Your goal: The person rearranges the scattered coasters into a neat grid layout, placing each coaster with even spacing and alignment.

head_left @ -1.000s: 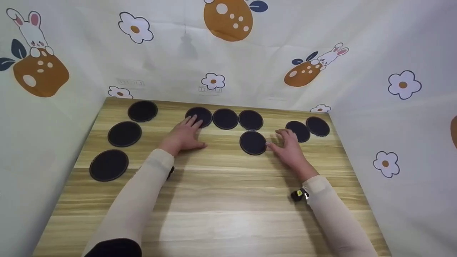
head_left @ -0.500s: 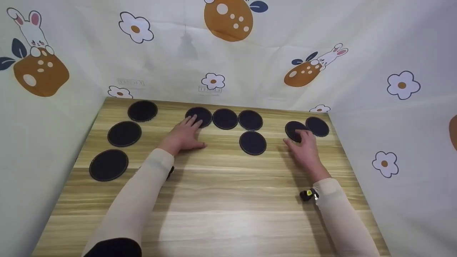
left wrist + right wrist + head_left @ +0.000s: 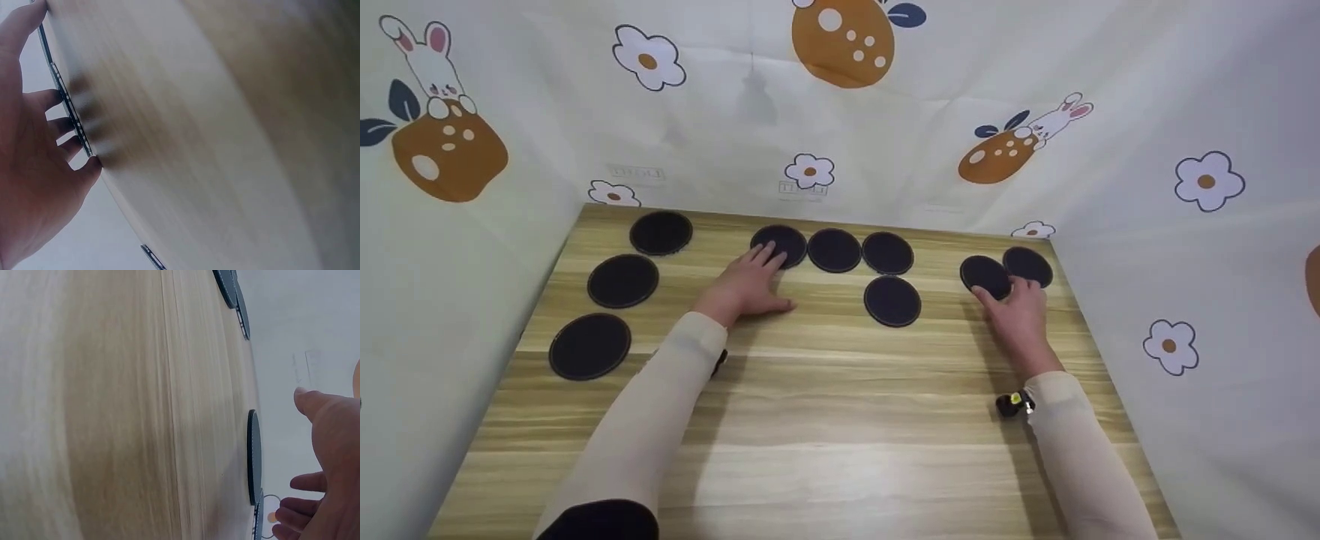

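Note:
My left hand [image 3: 744,289] rests its fingertips on a round black coaster [image 3: 769,234] at the left of a short row. In the left wrist view the fingers [image 3: 67,149] touch the thin coaster [image 3: 72,109], and the thumb is held away from them. Over at the right, my right hand [image 3: 1021,319] hovers by two more coasters, the nearer one [image 3: 984,271] and the farther one [image 3: 1026,262], which touch or nearly touch. The right wrist view has this hand [image 3: 337,461] raised off the coaster [image 3: 255,455], thumb and fingers apart, nothing held.
Right of the left hand's coaster lie a middle coaster [image 3: 833,250] and a third [image 3: 887,253], with another [image 3: 892,301] below that. Three coasters, including one [image 3: 622,280], run down the wooden table's [image 3: 825,420] left side. Printed cloth [image 3: 720,135] encloses the back and sides.
My right hand has moved right, from beside the lower middle coaster to the pair at the right. My left hand and the coasters stay where they were.

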`<act>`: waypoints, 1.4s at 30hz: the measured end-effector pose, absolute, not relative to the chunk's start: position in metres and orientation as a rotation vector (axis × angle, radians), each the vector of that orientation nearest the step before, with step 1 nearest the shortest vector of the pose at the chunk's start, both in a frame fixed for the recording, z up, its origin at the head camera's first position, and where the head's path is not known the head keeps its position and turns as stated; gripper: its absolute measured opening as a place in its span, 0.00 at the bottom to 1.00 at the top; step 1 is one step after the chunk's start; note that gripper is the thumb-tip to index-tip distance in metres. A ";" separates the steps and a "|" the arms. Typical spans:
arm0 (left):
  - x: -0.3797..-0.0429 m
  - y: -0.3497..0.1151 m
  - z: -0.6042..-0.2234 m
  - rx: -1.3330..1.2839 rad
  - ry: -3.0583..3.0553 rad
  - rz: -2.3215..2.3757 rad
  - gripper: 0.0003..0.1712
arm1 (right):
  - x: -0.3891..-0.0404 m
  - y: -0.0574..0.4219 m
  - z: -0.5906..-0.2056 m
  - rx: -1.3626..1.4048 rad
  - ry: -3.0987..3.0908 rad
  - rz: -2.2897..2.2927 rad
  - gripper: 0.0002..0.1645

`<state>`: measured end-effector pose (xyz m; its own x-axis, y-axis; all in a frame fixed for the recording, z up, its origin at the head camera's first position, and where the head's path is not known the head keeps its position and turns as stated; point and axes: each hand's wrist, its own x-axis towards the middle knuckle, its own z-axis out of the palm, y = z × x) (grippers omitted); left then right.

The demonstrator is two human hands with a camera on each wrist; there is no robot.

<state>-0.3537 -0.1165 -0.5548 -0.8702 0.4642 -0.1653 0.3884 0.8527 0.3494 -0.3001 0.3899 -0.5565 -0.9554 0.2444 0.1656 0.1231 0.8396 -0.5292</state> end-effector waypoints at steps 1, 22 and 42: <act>-0.354 -0.117 -0.555 0.652 2.785 0.453 0.61 | -0.301 0.391 -0.558 -0.300 -2.801 0.761 0.56; -0.352 -0.116 -0.555 0.670 2.793 0.457 0.61 | -0.335 0.379 -0.569 -0.660 -2.932 0.505 0.76; -0.354 -0.118 -0.557 0.671 2.788 0.452 0.62 | -0.358 0.359 -0.575 -0.933 -2.960 0.448 0.79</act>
<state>-0.3544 -0.1176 -0.5567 -0.8664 0.4743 -0.1564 0.4006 0.8470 0.3496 -0.3577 0.3591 -0.5752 -0.8229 0.5627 -0.0789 0.5608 0.7822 -0.2715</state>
